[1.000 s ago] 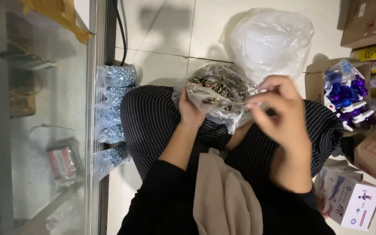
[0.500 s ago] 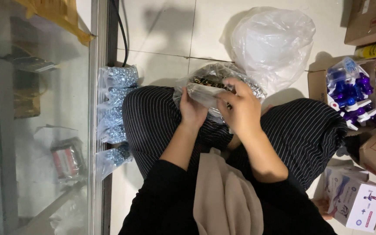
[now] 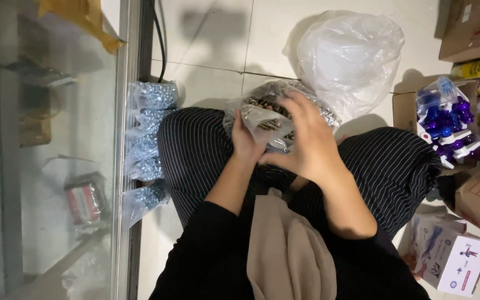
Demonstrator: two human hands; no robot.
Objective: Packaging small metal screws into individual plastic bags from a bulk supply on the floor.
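- Clear bag (image 3: 273, 114) of small dark metal bits sits on the lap, resting on the striped trousers (image 3: 195, 150) just ahead of both hands, toward the floor tiles.
- The bag lies roughly crosswise to the body, its long axis running from the left knee toward the right one; the crinkled top bunches at the left end.
- Left hand (image 3: 246, 141) is under the bag's near-left end, fingers wrapped onto the plastic — clamped on the bag.
- Right hand (image 3: 306, 139) lies over the top and near-right side, fingers spread across the plastic; it presses on the bag, but whether it pinches a fold, I cannot tell.
- Both hands touch it; the left is at the bunched end, the right covers the middle.
- Outward now: a big pale bag (image 3: 351, 55) stands on the tiles just beyond, near but apart.
- To the left, a row of small packets (image 3: 148, 144) of shiny bits lines the glass cabinet (image 3: 45, 166).
- To the right, a box of purple-capped items (image 3: 445, 119), well apart from the hands.
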